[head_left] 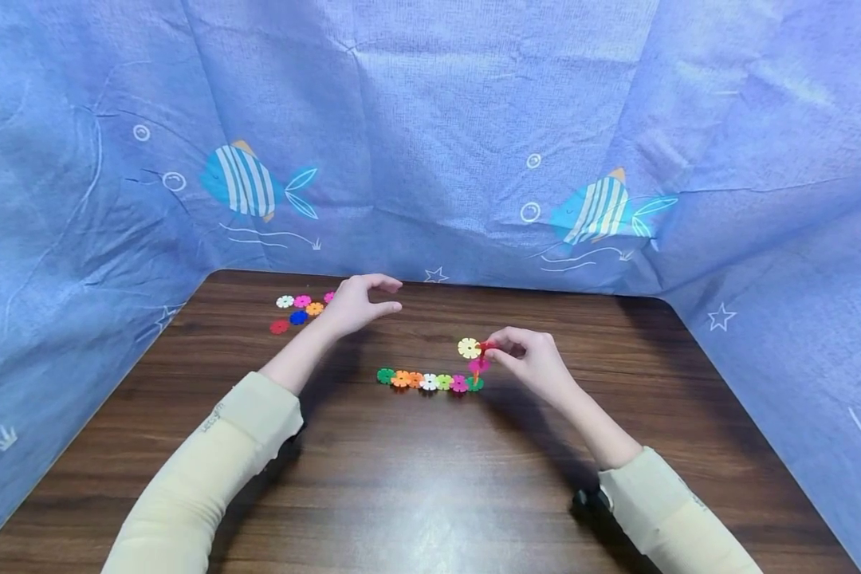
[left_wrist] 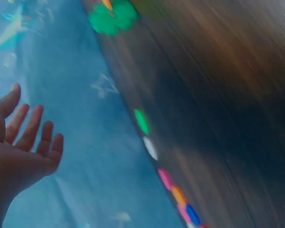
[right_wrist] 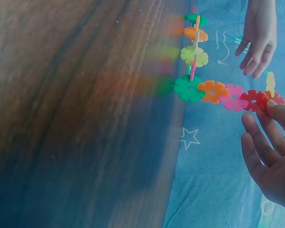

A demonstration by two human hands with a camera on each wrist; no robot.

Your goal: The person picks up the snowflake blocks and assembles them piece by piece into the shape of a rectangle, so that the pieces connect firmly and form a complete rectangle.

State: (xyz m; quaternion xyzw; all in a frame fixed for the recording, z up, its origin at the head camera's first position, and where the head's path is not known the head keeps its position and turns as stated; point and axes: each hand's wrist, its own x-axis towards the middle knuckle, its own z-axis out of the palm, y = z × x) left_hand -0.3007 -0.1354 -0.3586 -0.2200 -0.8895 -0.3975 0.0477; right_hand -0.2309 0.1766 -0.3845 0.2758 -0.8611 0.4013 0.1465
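The right hand [head_left: 527, 355] pinches a red disc [head_left: 486, 346] between thumb and fingertips, its other fingers loosely bent. The left hand [head_left: 364, 305] is wide, thumb and fingers apart and holding nothing; it hangs over the far part of the counter [head_left: 430, 462], just beside the loose discs and partly covering them in the head view.

The pinched disc sits at the upper end of the chain [head_left: 429, 382], made of notched flower discs slotted into one another. A yellow disc [head_left: 469, 347] is joined to it, standing edge-on in the right wrist view. Next to the pinched disc comes a second red disc [right_wrist: 253, 100], then a pink disc [right_wrist: 233, 97], an orange disc [right_wrist: 212, 91] and a green disc [right_wrist: 189, 88], where the chain turns. From that corner the long row runs left along the middle of the counter, ending in a green end disc [head_left: 386, 375].

Well apart from the chain, at the far left, lie loose discs: white [head_left: 285, 301], pink [head_left: 302, 301], orange [head_left: 315, 308], blue [head_left: 298, 317] and red [head_left: 279, 327]. The left wrist view, blurred, shows a loose green disc [left_wrist: 141, 121] as well.

Pale sleeves [head_left: 215, 446] cover both forearms. Behind the counter hangs a blue cloth [head_left: 430, 143] printed with striped fish [head_left: 240, 180] and stars [head_left: 721, 317].
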